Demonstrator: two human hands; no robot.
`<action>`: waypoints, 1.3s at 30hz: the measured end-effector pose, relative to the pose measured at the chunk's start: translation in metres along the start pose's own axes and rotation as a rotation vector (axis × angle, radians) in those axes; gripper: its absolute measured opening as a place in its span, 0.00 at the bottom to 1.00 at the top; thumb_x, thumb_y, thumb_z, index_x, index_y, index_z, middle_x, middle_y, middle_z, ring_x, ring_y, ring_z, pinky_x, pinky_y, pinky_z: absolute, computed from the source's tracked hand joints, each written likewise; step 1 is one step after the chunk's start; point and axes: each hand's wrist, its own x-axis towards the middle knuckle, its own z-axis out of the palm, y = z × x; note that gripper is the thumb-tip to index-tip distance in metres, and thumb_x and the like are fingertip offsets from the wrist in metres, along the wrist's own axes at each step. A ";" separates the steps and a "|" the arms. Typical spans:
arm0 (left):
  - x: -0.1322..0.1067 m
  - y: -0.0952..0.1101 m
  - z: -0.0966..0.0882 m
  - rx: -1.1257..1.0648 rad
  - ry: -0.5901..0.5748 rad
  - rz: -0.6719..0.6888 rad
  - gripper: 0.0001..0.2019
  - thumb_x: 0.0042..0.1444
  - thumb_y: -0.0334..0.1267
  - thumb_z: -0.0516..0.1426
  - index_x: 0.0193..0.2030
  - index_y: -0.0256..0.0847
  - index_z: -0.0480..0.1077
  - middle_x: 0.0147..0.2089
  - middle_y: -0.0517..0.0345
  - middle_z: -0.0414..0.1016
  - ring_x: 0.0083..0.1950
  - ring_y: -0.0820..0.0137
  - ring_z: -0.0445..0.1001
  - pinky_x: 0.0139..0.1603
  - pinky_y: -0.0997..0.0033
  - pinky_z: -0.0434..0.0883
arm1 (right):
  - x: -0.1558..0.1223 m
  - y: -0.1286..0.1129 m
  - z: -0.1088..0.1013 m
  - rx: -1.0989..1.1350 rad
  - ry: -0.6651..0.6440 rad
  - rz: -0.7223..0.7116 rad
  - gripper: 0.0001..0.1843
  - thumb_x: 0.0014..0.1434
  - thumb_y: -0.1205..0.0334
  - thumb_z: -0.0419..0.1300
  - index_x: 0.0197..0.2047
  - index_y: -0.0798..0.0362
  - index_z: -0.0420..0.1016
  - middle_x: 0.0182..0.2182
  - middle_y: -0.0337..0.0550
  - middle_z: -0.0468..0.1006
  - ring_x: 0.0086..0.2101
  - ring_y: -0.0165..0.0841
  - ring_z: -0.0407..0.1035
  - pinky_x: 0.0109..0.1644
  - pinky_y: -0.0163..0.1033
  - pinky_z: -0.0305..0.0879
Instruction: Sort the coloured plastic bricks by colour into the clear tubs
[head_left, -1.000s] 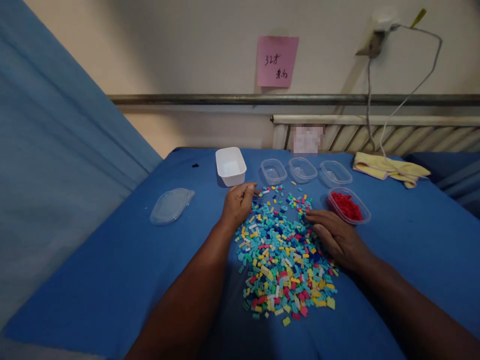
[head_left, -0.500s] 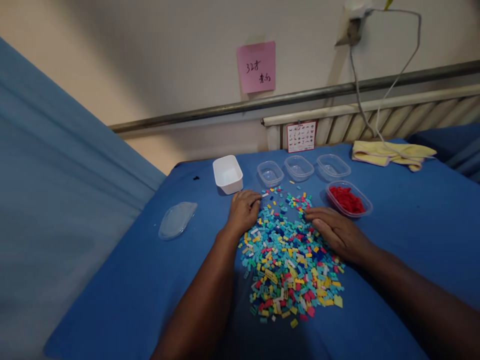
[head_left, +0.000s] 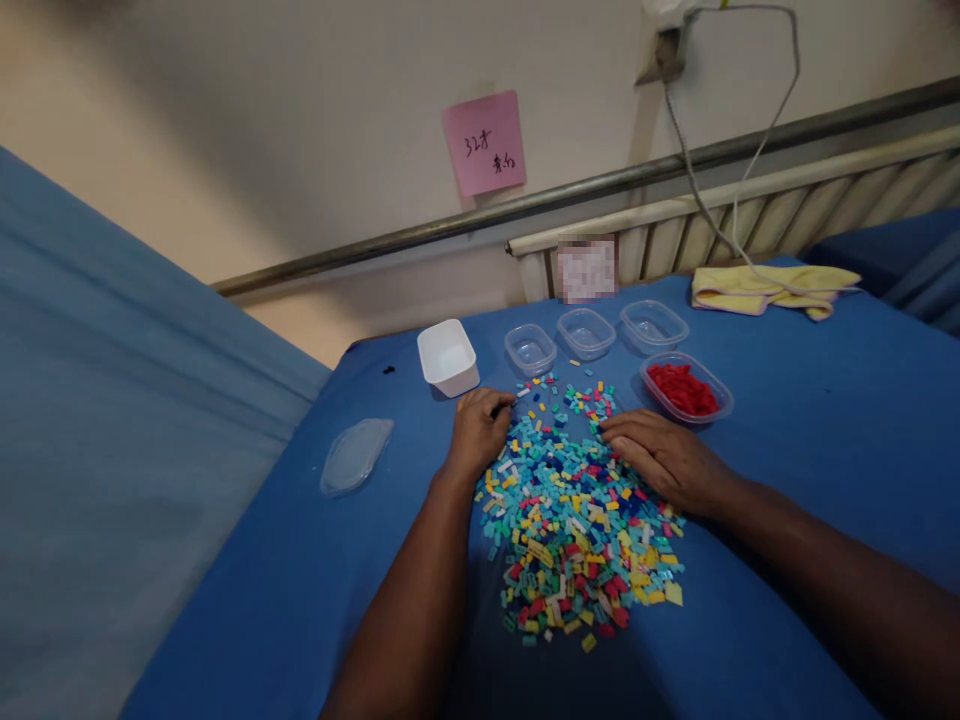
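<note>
A wide pile of small toy building bricks [head_left: 577, 500] in light blue, yellow, pink, white and dark blue lies spread on the blue cloth. My left hand [head_left: 480, 428] rests at the pile's upper left edge, fingers bent, with a gap between thumb and forefinger. I see no brick in it. On the right side of the pile lies my right hand [head_left: 664, 455], its fingers stretched out over the bricks and touching them. Beyond it stands a clear tub [head_left: 724, 405] filled with red pieces [head_left: 682, 388].
A white box [head_left: 450, 385] and three clear tubs [head_left: 531, 365], [head_left: 586, 348], [head_left: 654, 342] line the back. On the left lies a clear lid [head_left: 356, 458], with a small black piece [head_left: 388, 370] behind it. A yellow cloth [head_left: 772, 290] lies at the back right.
The view has shifted slightly. My left thumb and forefinger have parted a little at the pile's edge. My right hand stays stretched over the bricks.
</note>
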 end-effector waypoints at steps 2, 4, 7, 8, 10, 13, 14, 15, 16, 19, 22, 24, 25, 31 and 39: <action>0.000 0.000 0.000 0.015 0.010 -0.006 0.14 0.64 0.30 0.60 0.53 0.43 0.82 0.50 0.53 0.84 0.56 0.57 0.80 0.65 0.49 0.70 | 0.000 0.000 0.000 0.004 -0.003 -0.007 0.16 0.80 0.53 0.54 0.55 0.47 0.83 0.56 0.48 0.86 0.56 0.45 0.80 0.63 0.54 0.75; -0.001 0.001 -0.001 0.040 0.017 -0.018 0.16 0.62 0.29 0.60 0.55 0.42 0.81 0.52 0.53 0.85 0.57 0.56 0.79 0.68 0.47 0.68 | 0.000 0.000 0.000 0.007 -0.009 -0.011 0.16 0.80 0.53 0.54 0.55 0.47 0.83 0.56 0.49 0.86 0.56 0.45 0.79 0.63 0.55 0.75; -0.001 0.002 -0.001 0.058 0.011 -0.037 0.17 0.61 0.28 0.61 0.55 0.42 0.81 0.52 0.53 0.85 0.58 0.56 0.79 0.69 0.46 0.66 | 0.000 0.001 0.000 0.005 -0.023 -0.014 0.16 0.81 0.53 0.54 0.55 0.48 0.83 0.56 0.49 0.85 0.56 0.45 0.79 0.64 0.55 0.75; -0.002 0.002 -0.001 0.058 0.007 -0.036 0.18 0.60 0.28 0.61 0.56 0.42 0.81 0.51 0.53 0.85 0.57 0.56 0.79 0.70 0.45 0.65 | 0.000 0.001 0.000 0.004 -0.024 -0.015 0.16 0.81 0.53 0.54 0.55 0.48 0.83 0.56 0.49 0.85 0.56 0.45 0.79 0.64 0.55 0.75; -0.002 0.002 -0.001 0.053 0.001 -0.025 0.18 0.60 0.28 0.61 0.55 0.42 0.82 0.50 0.53 0.84 0.56 0.57 0.78 0.70 0.45 0.65 | 0.000 0.000 0.000 0.002 -0.023 -0.017 0.16 0.81 0.53 0.54 0.55 0.48 0.83 0.56 0.49 0.85 0.56 0.45 0.79 0.64 0.54 0.74; -0.003 0.001 0.000 0.033 0.002 0.008 0.16 0.62 0.28 0.60 0.53 0.43 0.82 0.49 0.53 0.83 0.55 0.58 0.78 0.68 0.47 0.68 | 0.000 -0.001 0.001 -0.004 -0.011 -0.017 0.16 0.81 0.53 0.54 0.54 0.47 0.83 0.55 0.48 0.86 0.55 0.45 0.80 0.63 0.53 0.75; -0.003 0.001 0.000 0.022 0.001 0.011 0.15 0.63 0.29 0.60 0.52 0.44 0.83 0.49 0.53 0.83 0.54 0.59 0.78 0.67 0.48 0.69 | 0.001 -0.001 0.001 -0.006 -0.010 -0.017 0.16 0.81 0.53 0.54 0.54 0.47 0.83 0.55 0.48 0.86 0.55 0.45 0.80 0.63 0.53 0.75; -0.003 0.001 0.000 0.008 0.000 0.007 0.14 0.63 0.29 0.60 0.51 0.44 0.83 0.48 0.53 0.83 0.54 0.60 0.79 0.65 0.50 0.71 | 0.001 -0.001 0.001 -0.009 -0.009 -0.018 0.17 0.81 0.53 0.54 0.54 0.47 0.83 0.55 0.48 0.86 0.56 0.45 0.80 0.63 0.53 0.75; -0.002 0.001 0.000 -0.010 0.000 -0.002 0.13 0.63 0.29 0.60 0.50 0.44 0.83 0.47 0.53 0.83 0.53 0.60 0.79 0.64 0.51 0.72 | 0.001 -0.001 0.001 -0.012 -0.011 -0.020 0.17 0.81 0.52 0.54 0.54 0.47 0.83 0.55 0.48 0.86 0.56 0.45 0.80 0.63 0.53 0.75; -0.002 0.000 -0.001 -0.068 0.010 -0.021 0.11 0.63 0.30 0.61 0.47 0.44 0.84 0.45 0.53 0.83 0.50 0.61 0.80 0.60 0.54 0.76 | 0.002 0.000 0.001 -0.023 -0.017 -0.033 0.18 0.81 0.52 0.53 0.54 0.47 0.84 0.55 0.49 0.86 0.55 0.45 0.80 0.62 0.54 0.76; -0.003 0.003 -0.005 -0.079 0.011 -0.023 0.08 0.66 0.36 0.63 0.46 0.45 0.84 0.45 0.53 0.85 0.50 0.61 0.82 0.60 0.53 0.78 | 0.003 -0.004 0.000 -0.035 -0.015 -0.071 0.19 0.81 0.51 0.54 0.53 0.48 0.85 0.54 0.51 0.87 0.54 0.45 0.80 0.61 0.55 0.76; -0.006 0.007 -0.009 -0.061 0.026 -0.037 0.09 0.69 0.41 0.62 0.49 0.46 0.84 0.49 0.53 0.86 0.52 0.60 0.83 0.63 0.51 0.77 | 0.003 -0.010 -0.001 -0.053 -0.021 -0.110 0.19 0.80 0.51 0.54 0.52 0.48 0.86 0.54 0.52 0.87 0.54 0.46 0.80 0.61 0.56 0.75; -0.007 0.011 -0.011 -0.055 0.043 -0.052 0.11 0.70 0.43 0.62 0.51 0.46 0.84 0.51 0.53 0.87 0.55 0.59 0.83 0.64 0.49 0.77 | 0.002 -0.015 -0.001 -0.064 -0.032 -0.131 0.19 0.80 0.51 0.54 0.52 0.49 0.86 0.54 0.52 0.86 0.54 0.46 0.80 0.62 0.57 0.75; -0.003 0.057 -0.006 -0.148 -0.019 -0.082 0.16 0.74 0.49 0.59 0.59 0.46 0.82 0.58 0.54 0.86 0.58 0.59 0.83 0.63 0.54 0.79 | -0.001 -0.035 0.000 -0.079 -0.116 -0.248 0.18 0.80 0.50 0.55 0.54 0.48 0.85 0.54 0.51 0.85 0.56 0.45 0.78 0.63 0.55 0.72; 0.062 0.163 0.047 -0.170 -0.297 0.357 0.14 0.75 0.41 0.58 0.59 0.43 0.81 0.52 0.50 0.83 0.55 0.61 0.81 0.60 0.60 0.77 | 0.001 -0.028 0.002 -0.103 -0.136 -0.186 0.20 0.80 0.50 0.56 0.50 0.51 0.86 0.48 0.51 0.87 0.51 0.46 0.79 0.58 0.54 0.73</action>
